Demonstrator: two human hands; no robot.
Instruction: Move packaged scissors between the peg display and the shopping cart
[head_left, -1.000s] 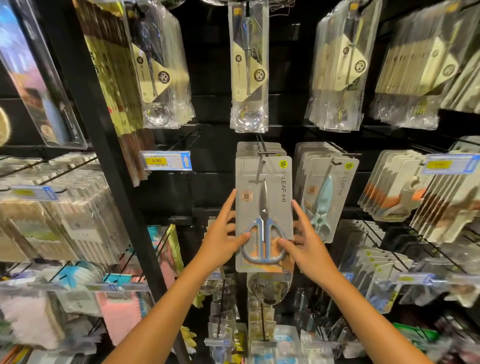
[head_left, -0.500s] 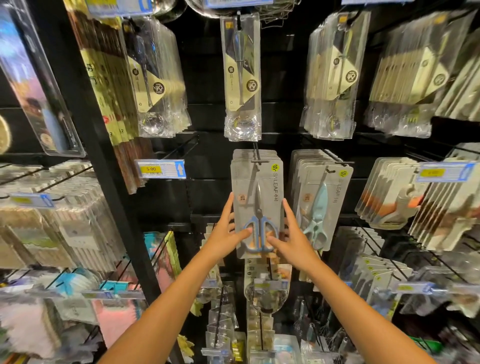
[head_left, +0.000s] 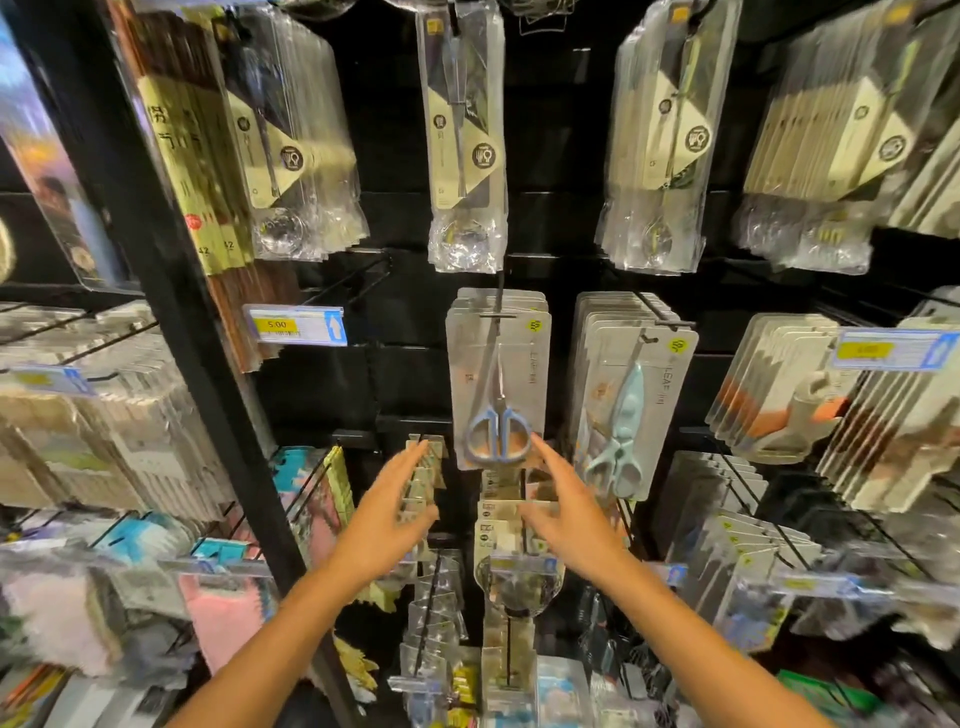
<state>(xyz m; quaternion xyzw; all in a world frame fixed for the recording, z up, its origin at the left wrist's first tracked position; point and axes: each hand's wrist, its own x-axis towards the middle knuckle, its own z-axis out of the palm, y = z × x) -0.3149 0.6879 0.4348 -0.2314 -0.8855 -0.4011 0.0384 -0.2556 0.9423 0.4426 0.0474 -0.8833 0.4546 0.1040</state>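
Scissors pack (head_left: 497, 379) hanging at the front of its peg (head_left: 500, 299), with the left hand (head_left: 387, 512) and right hand (head_left: 563, 506) spread just below, fingers straight and holding nothing. The flat card appears light and stiff with a slick plastic front. It is probably best pinched by its lower side edges.

Dark gap left of scissors pack (head_left: 497, 364); mint pack (head_left: 626, 405) crowds right.

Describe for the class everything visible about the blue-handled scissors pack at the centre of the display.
The blue-handled scissors pack is a tall grey card, seemingly under clear plastic, with a yellow-green logo at its top right corner. Inside, steel blades point up and blue loop handles sit low. It hangs upright on a peg, foremost of a stack. The right hand has a fingertip at its lower right edge; the left hand is clear.
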